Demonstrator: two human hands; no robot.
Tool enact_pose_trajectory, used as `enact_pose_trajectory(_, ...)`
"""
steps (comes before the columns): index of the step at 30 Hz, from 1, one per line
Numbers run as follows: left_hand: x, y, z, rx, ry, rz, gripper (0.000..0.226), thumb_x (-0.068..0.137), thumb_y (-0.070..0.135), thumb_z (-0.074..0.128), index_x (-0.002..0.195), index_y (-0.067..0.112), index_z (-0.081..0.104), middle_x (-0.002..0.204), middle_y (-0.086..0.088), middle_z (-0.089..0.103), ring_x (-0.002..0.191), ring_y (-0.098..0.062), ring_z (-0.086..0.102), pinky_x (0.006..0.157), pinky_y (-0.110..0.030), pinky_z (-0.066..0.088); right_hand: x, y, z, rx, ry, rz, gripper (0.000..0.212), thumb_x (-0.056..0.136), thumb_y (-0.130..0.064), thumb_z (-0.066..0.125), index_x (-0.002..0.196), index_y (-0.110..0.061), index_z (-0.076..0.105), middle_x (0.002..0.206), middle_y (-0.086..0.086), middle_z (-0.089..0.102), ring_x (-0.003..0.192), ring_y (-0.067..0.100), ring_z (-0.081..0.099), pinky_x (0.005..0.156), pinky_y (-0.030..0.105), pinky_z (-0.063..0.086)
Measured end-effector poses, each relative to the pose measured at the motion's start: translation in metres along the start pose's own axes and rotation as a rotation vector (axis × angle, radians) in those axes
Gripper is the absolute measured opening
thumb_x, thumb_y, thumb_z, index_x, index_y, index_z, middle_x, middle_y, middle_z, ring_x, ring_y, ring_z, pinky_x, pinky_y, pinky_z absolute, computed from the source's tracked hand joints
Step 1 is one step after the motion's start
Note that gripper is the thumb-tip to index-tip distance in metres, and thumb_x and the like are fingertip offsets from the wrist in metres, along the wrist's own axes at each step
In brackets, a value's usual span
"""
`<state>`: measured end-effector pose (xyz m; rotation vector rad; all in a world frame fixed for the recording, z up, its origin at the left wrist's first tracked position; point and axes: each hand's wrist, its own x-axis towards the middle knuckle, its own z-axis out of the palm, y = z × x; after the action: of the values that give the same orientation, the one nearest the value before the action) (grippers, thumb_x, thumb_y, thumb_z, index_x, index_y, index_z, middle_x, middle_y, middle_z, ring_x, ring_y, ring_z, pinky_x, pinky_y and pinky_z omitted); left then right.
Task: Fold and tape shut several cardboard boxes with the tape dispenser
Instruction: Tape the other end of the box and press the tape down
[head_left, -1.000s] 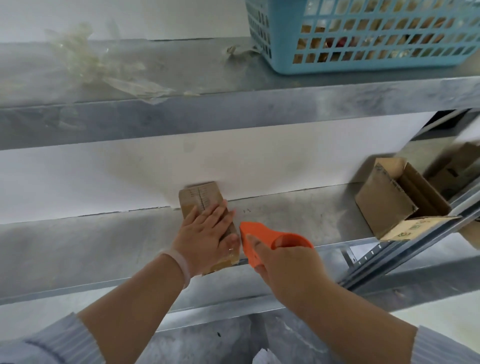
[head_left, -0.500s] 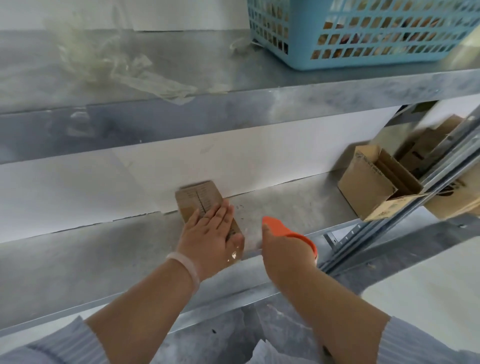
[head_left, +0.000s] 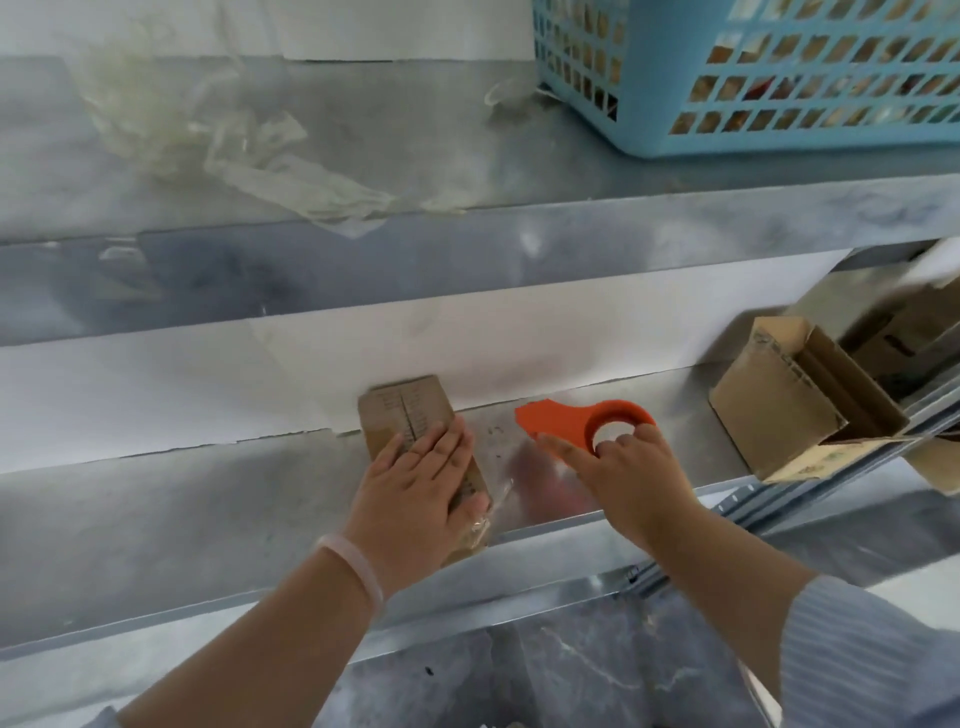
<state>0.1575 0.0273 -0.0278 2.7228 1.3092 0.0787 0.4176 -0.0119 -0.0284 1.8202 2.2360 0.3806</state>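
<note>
The left hand (head_left: 415, 483) lies flat, fingers straight and together, pressing down on the small cardboard box (head_left: 402, 410) at the centre of the frame. The right hand (head_left: 631, 470) grasps the tape dispenser (head_left: 566, 422) just right of the box. Its fingers are curled at the ring end, and the pointed end is aimed toward the box but apart from it.

A glint of clear tape (head_left: 492, 512) shows at the box's near end beside the left thumb. The area is blurred, so whether the strip is cut free of the dispenser cannot be told.

Risks noted:
- The lower shelf (head_left: 208, 499) is smooth galvanised metal, so the light box may skid if palm pressure eases.
- A loose tape tail may stick to the shelf or fold on itself, wrinkling the seal.
- The box sits close to the shelf's front lip and could tip off.

Materials:
- The box is flat, brown corrugated card with faint print.
- The dispenser is orange moulded plastic, hard and glossy.

At right an open carton (head_left: 779, 410) lies on its side, flaps splayed. A blue plastic lattice basket (head_left: 779, 130) stands at upper right. Crumpled clear film (head_left: 234, 150) lies at upper left.
</note>
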Motion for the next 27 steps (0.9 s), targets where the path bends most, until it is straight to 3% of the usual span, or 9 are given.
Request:
enact_pose_trajectory(2, -0.001, 0.000, 0.001, 0.012, 0.016, -0.006, 0.070, 0.100, 0.056, 0.008, 0.144, 0.014, 0.043, 0.150, 0.000, 0.041, 0.135, -0.016, 0.045, 0.108, -0.040, 0.023, 0.005, 0.011, 0.009, -0.037, 0.009, -0.044, 0.085, 0.072, -0.015, 0.067, 0.148, -0.037, 0.035, 0.067, 0.003, 0.067, 0.061, 0.028, 0.063, 0.075, 0.039, 0.042)
enact_pose_trajectory(4, -0.001, 0.001, 0.000, 0.013, 0.036, -0.009, 0.069, 0.100, 0.056, 0.010, 0.144, 0.015, 0.043, 0.150, 0.001, 0.041, 0.137, -0.015, 0.042, 0.108, -0.040, 0.023, 0.012, 0.021, 0.019, -0.064, 0.042, -0.024, 0.088, 0.063, -0.015, 0.074, 0.143, -0.037, 0.045, 0.064, 0.006, 0.065, 0.057, 0.029, 0.060, 0.073, 0.041, 0.042)
enact_pose_trajectory(7, -0.001, 0.000, 0.002, 0.027, 0.045, -0.013, 0.069, 0.099, 0.059, 0.012, 0.148, 0.018, 0.038, 0.154, 0.004, 0.034, 0.141, -0.012, 0.033, 0.111, -0.038, 0.020, 0.012, 0.016, 0.046, -0.080, 0.058, -0.081, 0.076, 0.071, -0.021, 0.059, 0.144, -0.036, 0.045, 0.095, 0.018, 0.070, 0.084, 0.038, 0.065, 0.084, 0.045, 0.037)
enact_pose_trajectory(10, -0.001, -0.001, 0.001, -0.011, 0.021, -0.030, 0.069, 0.097, 0.063, 0.019, 0.150, 0.023, 0.033, 0.158, 0.007, 0.025, 0.145, -0.009, 0.024, 0.115, -0.036, 0.014, 0.007, -0.004, 0.065, 0.078, -0.043, -0.057, 0.069, 0.073, -0.025, 0.038, 0.140, -0.032, 0.051, 0.116, 0.024, 0.065, 0.104, 0.043, 0.062, 0.099, 0.051, 0.036)
enact_pose_trajectory(13, 0.000, 0.000, 0.001, -0.052, 0.037, -0.038, 0.072, 0.093, 0.067, 0.020, 0.153, 0.027, 0.023, 0.160, 0.010, 0.013, 0.147, -0.005, 0.011, 0.118, -0.034, 0.004, 0.011, -0.020, 0.066, 0.182, -0.137, 0.016, 0.070, 0.078, -0.027, 0.047, 0.147, -0.036, 0.039, 0.133, 0.028, 0.053, 0.118, 0.048, 0.054, 0.106, 0.058, 0.038)
enact_pose_trajectory(16, 0.000, -0.001, 0.000, -0.084, 0.048, -0.049, 0.076, 0.089, 0.071, 0.020, 0.153, 0.030, 0.019, 0.160, 0.013, 0.006, 0.147, -0.002, 0.002, 0.119, -0.031, -0.003, 0.004, -0.023, 0.053, 0.313, -0.091, 0.070, 0.061, 0.090, -0.028, 0.048, 0.148, -0.038, 0.033, 0.143, 0.014, 0.043, 0.128, 0.036, 0.046, 0.109, 0.049, 0.038)
enact_pose_trajectory(20, -0.001, 0.001, -0.004, -0.116, 0.044, -0.080, 0.080, 0.084, 0.075, 0.020, 0.153, 0.034, 0.019, 0.160, 0.015, 0.001, 0.141, 0.005, -0.007, 0.118, -0.025, -0.010, -0.013, -0.031, 0.034, 0.796, 0.138, 0.159, 0.039, 0.092, -0.040, 0.040, 0.127, -0.036, 0.058, 0.120, -0.009, 0.055, 0.110, 0.014, 0.055, 0.095, 0.033, 0.047)
enact_pose_trajectory(24, 0.000, 0.003, -0.005, -0.097, 0.010, -0.099, 0.087, 0.079, 0.081, 0.011, 0.153, 0.036, 0.012, 0.160, 0.017, -0.002, 0.141, 0.007, -0.009, 0.117, -0.025, -0.013, 0.002, -0.048, 0.016, 1.605, -0.131, 0.291, 0.050, 0.081, -0.059, 0.064, 0.127, -0.040, 0.057, 0.128, -0.012, 0.058, 0.118, 0.003, 0.055, 0.100, 0.031, 0.047)
enact_pose_trajectory(27, 0.001, 0.001, -0.003, -0.063, -0.003, -0.092, 0.092, 0.076, 0.085, 0.000, 0.153, 0.036, 0.009, 0.161, 0.016, -0.001, 0.145, 0.003, -0.006, 0.119, -0.027, -0.010, 0.010, -0.061, 0.005, 1.873, -0.369, 0.306, 0.025, 0.084, -0.050, 0.069, 0.104, -0.035, 0.069, 0.111, -0.008, 0.069, 0.106, 0.010, 0.065, 0.099, 0.039, 0.052)
